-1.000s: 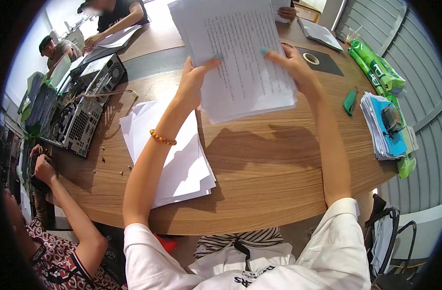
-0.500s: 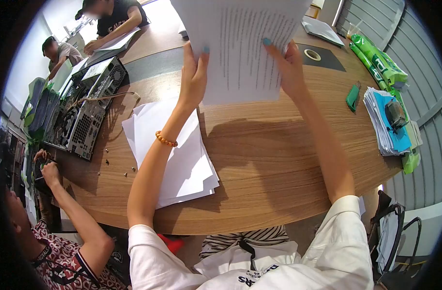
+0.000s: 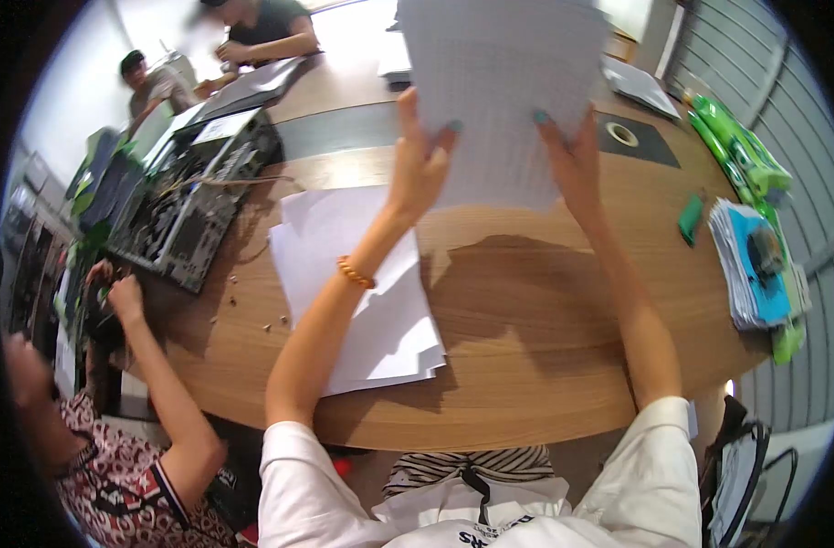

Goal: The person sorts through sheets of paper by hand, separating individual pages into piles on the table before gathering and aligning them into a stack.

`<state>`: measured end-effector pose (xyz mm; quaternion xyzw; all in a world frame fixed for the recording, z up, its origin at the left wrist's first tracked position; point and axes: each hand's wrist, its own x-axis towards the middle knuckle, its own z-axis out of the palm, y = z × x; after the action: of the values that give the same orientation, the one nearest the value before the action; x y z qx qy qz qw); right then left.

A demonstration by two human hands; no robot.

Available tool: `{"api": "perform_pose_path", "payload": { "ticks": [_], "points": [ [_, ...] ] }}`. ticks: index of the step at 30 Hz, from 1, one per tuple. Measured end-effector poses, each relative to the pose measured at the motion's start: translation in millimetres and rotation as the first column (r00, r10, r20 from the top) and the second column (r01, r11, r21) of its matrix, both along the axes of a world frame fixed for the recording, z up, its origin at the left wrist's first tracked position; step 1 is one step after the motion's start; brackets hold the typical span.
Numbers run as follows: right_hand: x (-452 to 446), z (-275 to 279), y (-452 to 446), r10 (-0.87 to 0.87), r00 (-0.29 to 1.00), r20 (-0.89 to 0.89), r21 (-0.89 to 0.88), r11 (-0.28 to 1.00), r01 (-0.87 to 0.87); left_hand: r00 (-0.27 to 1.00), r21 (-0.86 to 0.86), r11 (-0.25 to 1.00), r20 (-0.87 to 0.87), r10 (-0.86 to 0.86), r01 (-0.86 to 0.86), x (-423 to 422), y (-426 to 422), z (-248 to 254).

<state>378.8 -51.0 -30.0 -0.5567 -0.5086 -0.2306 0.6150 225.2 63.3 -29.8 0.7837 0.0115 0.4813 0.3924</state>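
Raised above the table is a printed sheet of paper (image 3: 508,110), its text blurred; whether more sheets lie behind it I cannot tell. My left hand (image 3: 422,164) grips its left edge, thumb on the near face and fingers mostly hidden behind. On the right edge my right hand (image 3: 576,164) holds it the same way. Below my left forearm lies a loose stack of white paper (image 3: 380,320), its sheets unevenly lined up. The held paper casts a shadow on the wooden table (image 3: 517,365).
An opened computer case (image 3: 188,201) stands at the left, with small screws (image 3: 275,324) near it. A person's hand (image 3: 125,297) works beside it. Two people sit at the far left. Tape (image 3: 621,134), a green object (image 3: 691,219), green packages (image 3: 741,151) and stacked papers (image 3: 741,274) are on the right.
The view has shifted, so the table things appear farther right. Both hands still hold the paper, which now looks more blurred and its hands slightly closer together.
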Motion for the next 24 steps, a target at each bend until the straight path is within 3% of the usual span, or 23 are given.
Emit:
{"api": "perform_pose_path", "payload": {
  "ticks": [3, 5, 6, 8, 10, 11, 14, 18, 21, 22, 24],
  "points": [
    [-6.6, -3.3, -5.1, 0.208, 0.96, -0.187, 0.012, 0.978, -0.209, 0.99, 0.191, 0.976, 0.113, 0.081, -0.102, -2.7, -3.8, 9.6],
    [-10.4, 2.6, -8.5, 0.201, 0.959, -0.197, -0.018, 0.978, -0.209, 0.999, -0.038, 0.999, -0.034, 0.001, -0.002, -10.8, -4.0, 16.3],
    [-12.6, 4.4, -10.1, 0.162, 0.971, -0.177, -0.051, 0.984, -0.174, 0.999, -0.031, 0.999, -0.035, 0.032, -0.033, -6.7, -5.2, 13.5],
    [-22.3, 4.4, -7.8, 0.228, 0.952, -0.205, -0.025, 0.971, -0.238, 0.966, 0.026, 0.999, 0.259, 0.028, -0.036, 3.2, -6.0, 3.7],
    [-24.2, -0.5, -6.4, 0.281, 0.932, -0.229, -0.001, 0.957, -0.289, 0.971, -0.016, 0.996, 0.223, 0.084, -0.082, 2.5, -10.5, -2.9],
    [-21.7, -7.6, -4.9, 0.215, 0.954, -0.211, -0.046, 0.972, -0.229, 0.976, -0.064, 0.992, 0.182, 0.12, -0.109, 2.4, -13.0, -5.7],
    [-27.7, -19.5, -2.1, 0.136, 0.967, -0.213, -0.056, 0.987, -0.151, 0.963, 0.033, 0.983, 0.207, 0.172, -0.183, 4.0, -15.1, -12.2],
    [-30.2, -28.8, -2.0, 0.135, 0.936, -0.325, 0.02, 0.991, -0.136, 0.984, 0.025, 0.995, 0.156, 0.091, -0.096, -0.1, -5.9, -19.9],
    [-17.8, -47.1, -1.1, 0.094, 0.961, -0.261, -0.061, 0.992, -0.114, 0.983, 0.002, 0.997, 0.169, 0.072, -0.073, 1.4, -0.3, -29.8],
    [-13.5, -51.3, -1.2, 0.1, 0.959, -0.264, -0.062, 0.991, -0.12, 0.983, 0.002, 0.997, 0.167, 0.078, -0.08, 1.8, -0.5, -31.6],
    [-7.7, -56.7, 2.9, 0.269, 0.843, -0.466, -0.015, 0.95, -0.312, 0.987, -0.091, 0.991, 0.117, 0.107, -0.097, 0.0, -1.1, -33.4]
  ]
}}
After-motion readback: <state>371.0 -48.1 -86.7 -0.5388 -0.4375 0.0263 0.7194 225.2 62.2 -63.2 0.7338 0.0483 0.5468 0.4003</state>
